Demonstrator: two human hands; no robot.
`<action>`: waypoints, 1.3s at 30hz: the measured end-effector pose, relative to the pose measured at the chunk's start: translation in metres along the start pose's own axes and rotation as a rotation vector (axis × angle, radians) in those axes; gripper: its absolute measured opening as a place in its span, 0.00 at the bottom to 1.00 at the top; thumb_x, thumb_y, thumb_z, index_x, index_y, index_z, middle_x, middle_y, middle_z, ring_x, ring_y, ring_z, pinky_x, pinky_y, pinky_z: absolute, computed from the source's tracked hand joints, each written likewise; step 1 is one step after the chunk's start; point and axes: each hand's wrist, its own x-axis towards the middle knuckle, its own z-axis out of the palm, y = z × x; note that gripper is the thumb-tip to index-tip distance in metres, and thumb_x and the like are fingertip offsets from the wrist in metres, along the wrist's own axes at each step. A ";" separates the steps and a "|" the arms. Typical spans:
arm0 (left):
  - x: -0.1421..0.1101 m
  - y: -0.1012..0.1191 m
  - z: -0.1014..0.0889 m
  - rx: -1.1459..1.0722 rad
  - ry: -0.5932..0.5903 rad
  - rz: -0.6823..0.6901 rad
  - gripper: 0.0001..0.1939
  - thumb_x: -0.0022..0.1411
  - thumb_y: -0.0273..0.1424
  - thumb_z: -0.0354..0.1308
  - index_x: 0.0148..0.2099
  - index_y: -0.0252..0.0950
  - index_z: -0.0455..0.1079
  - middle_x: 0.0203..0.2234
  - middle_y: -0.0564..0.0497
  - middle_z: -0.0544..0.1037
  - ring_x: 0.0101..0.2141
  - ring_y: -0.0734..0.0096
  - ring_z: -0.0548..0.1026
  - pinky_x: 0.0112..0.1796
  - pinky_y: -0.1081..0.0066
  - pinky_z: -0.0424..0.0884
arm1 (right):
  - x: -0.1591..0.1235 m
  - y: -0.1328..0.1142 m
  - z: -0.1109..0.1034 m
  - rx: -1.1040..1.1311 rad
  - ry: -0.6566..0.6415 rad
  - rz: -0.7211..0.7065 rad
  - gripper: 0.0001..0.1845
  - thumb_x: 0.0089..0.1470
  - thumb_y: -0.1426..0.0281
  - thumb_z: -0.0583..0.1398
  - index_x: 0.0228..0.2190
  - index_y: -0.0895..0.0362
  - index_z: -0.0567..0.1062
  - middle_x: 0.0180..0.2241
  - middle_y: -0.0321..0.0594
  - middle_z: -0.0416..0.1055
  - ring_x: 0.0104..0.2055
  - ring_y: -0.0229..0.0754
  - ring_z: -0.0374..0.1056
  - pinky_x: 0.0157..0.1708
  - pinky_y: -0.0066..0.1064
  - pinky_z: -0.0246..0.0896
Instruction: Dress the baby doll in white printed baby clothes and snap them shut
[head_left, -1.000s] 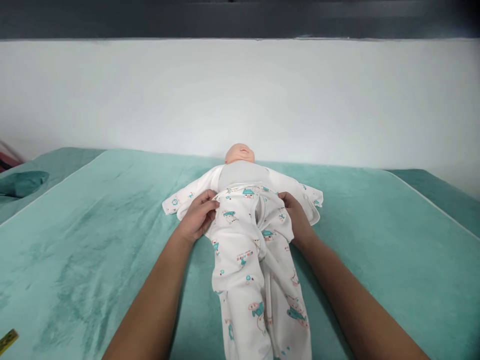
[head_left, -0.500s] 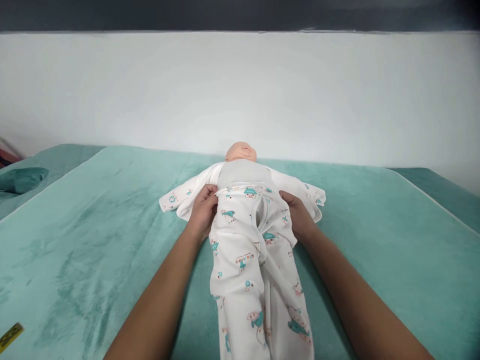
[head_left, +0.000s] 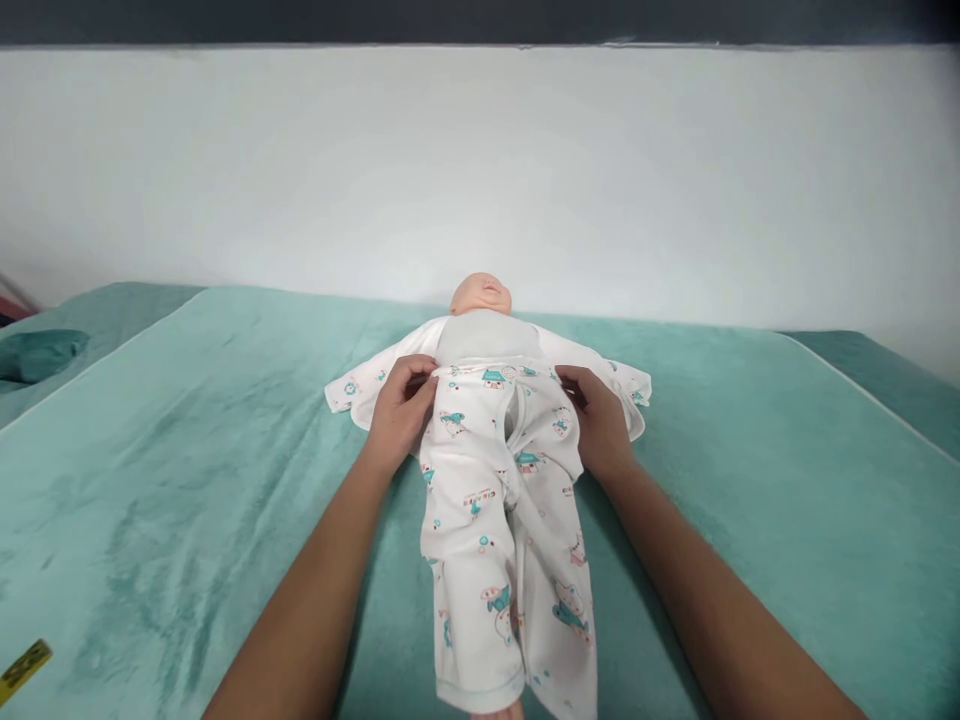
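Note:
A baby doll [head_left: 480, 293] lies on its back, head toward the wall. White printed baby trousers [head_left: 469, 480] cover its legs up to the waist, with a slit at the crotch. A foot pokes from the left trouser cuff. Its white jacket [head_left: 592, 360] is spread open under the trunk, sleeves stretched out to both sides. My left hand [head_left: 403, 410] pinches the trousers' waistband at the doll's left-hand side in view. On the opposite side, my right hand [head_left: 598, 415] has its fingers curled at the waistband; its fingertips are partly hidden.
A teal plush cover [head_left: 225, 480] spreads beneath the doll. Behind it rises a white wall [head_left: 480, 170] with a dark band on top. Dark green fabric [head_left: 41, 355] lies bunched at the far left, and a yellow-black label [head_left: 24, 672] is at the lower left.
The trousers' lower legs have come nearer the body, so the cuff and a foot now show. Both hands stay at the waistband, a little higher in view.

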 end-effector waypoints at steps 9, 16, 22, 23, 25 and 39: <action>0.000 0.004 0.009 -0.224 0.009 -0.142 0.06 0.56 0.30 0.61 0.32 0.38 0.66 0.51 0.51 0.74 0.49 0.64 0.72 0.48 0.68 0.67 | 0.016 0.006 0.001 0.232 -0.025 0.254 0.11 0.50 0.59 0.63 0.34 0.51 0.76 0.34 0.37 0.76 0.38 0.45 0.69 0.38 0.35 0.64; 0.003 0.009 0.017 -0.275 0.113 -0.230 0.05 0.54 0.31 0.63 0.34 0.38 0.70 0.33 0.54 0.77 0.35 0.69 0.72 0.39 0.70 0.67 | 0.020 0.007 0.002 0.231 -0.062 0.328 0.13 0.51 0.56 0.62 0.27 0.52 0.73 0.29 0.36 0.72 0.34 0.43 0.66 0.35 0.35 0.63; 0.007 0.009 0.011 -0.005 0.092 -0.039 0.06 0.60 0.34 0.59 0.37 0.38 0.76 0.38 0.51 0.78 0.43 0.63 0.71 0.47 0.68 0.65 | 0.015 -0.005 0.005 0.083 -0.029 -0.012 0.12 0.57 0.58 0.59 0.41 0.50 0.73 0.45 0.40 0.71 0.49 0.45 0.66 0.51 0.39 0.62; 0.009 0.008 0.010 0.028 0.078 -0.003 0.06 0.60 0.34 0.60 0.37 0.38 0.76 0.39 0.50 0.77 0.43 0.63 0.72 0.48 0.68 0.65 | 0.016 -0.005 0.005 0.085 -0.042 -0.057 0.12 0.57 0.59 0.60 0.41 0.49 0.73 0.47 0.40 0.71 0.51 0.46 0.66 0.52 0.40 0.62; 0.013 0.007 0.008 0.074 0.040 0.078 0.05 0.59 0.34 0.61 0.35 0.38 0.75 0.41 0.49 0.77 0.44 0.63 0.72 0.49 0.67 0.65 | 0.017 -0.003 0.004 0.051 -0.046 -0.151 0.10 0.56 0.60 0.61 0.40 0.48 0.74 0.49 0.40 0.70 0.54 0.47 0.65 0.55 0.42 0.61; 0.026 0.006 0.010 0.090 -0.011 0.045 0.06 0.61 0.34 0.59 0.36 0.37 0.74 0.40 0.50 0.78 0.42 0.64 0.72 0.46 0.68 0.66 | 0.063 -0.002 0.019 -0.125 -0.125 -0.152 0.12 0.59 0.60 0.56 0.27 0.52 0.71 0.51 0.39 0.73 0.54 0.49 0.67 0.55 0.44 0.56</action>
